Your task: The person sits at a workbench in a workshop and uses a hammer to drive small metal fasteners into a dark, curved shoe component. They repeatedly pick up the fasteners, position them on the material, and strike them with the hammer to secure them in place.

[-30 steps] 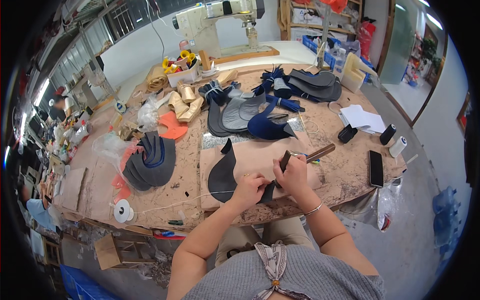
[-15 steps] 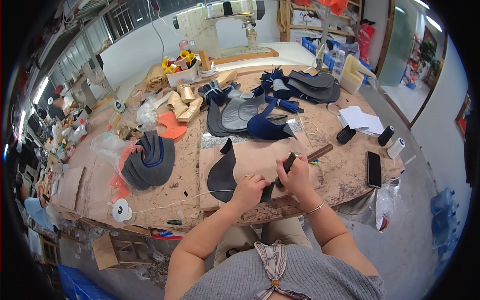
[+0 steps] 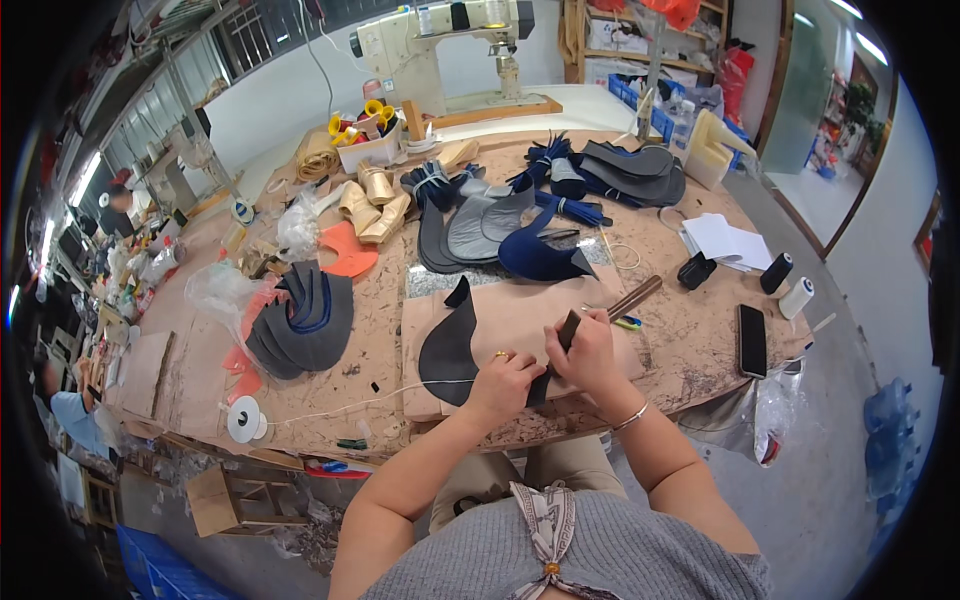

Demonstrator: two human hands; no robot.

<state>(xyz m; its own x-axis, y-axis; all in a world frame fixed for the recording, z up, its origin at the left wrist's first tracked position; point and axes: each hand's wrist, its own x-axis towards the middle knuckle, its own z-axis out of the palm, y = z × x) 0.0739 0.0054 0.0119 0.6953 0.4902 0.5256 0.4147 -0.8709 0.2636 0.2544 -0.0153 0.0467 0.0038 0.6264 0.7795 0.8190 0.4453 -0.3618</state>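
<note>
The left hand (image 3: pixel 505 387) has its fingers drawn together over the near right edge of a dark grey curved shoe-upper piece (image 3: pixel 446 355), most of which spreads to the left of those fingers; the fingertips are hidden, so I cannot tell whether they pinch it. Just right of them, the right hand (image 3: pixel 587 352) has its fingers clamped around a hammer (image 3: pixel 638 297), its wooden handle slanting away to the far right of the knuckles. Under both hands lies a pinkish-tan board (image 3: pixel 540 303) on the workbench (image 3: pixel 690 345).

Well left of the left fingers, near the bench's front edge, stands a white thread spool (image 3: pixel 241 420), its pale thread (image 3: pixel 350 407) running toward that hand. Well right of the right fingers lies a black smartphone (image 3: pixel 752 340).

Farther out, left of the left fingers, is a fanned stack of grey pieces (image 3: pixel 312 330). Beyond the fingers of both hands lie a navy piece (image 3: pixel 537 250) and silver-grey pieces (image 3: pixel 478 228); off to the right are white papers (image 3: pixel 725 240). Farther still come navy strap bundles (image 3: pixel 548 160), then a sewing machine (image 3: pixel 400 65) farthest beyond the fingers.
</note>
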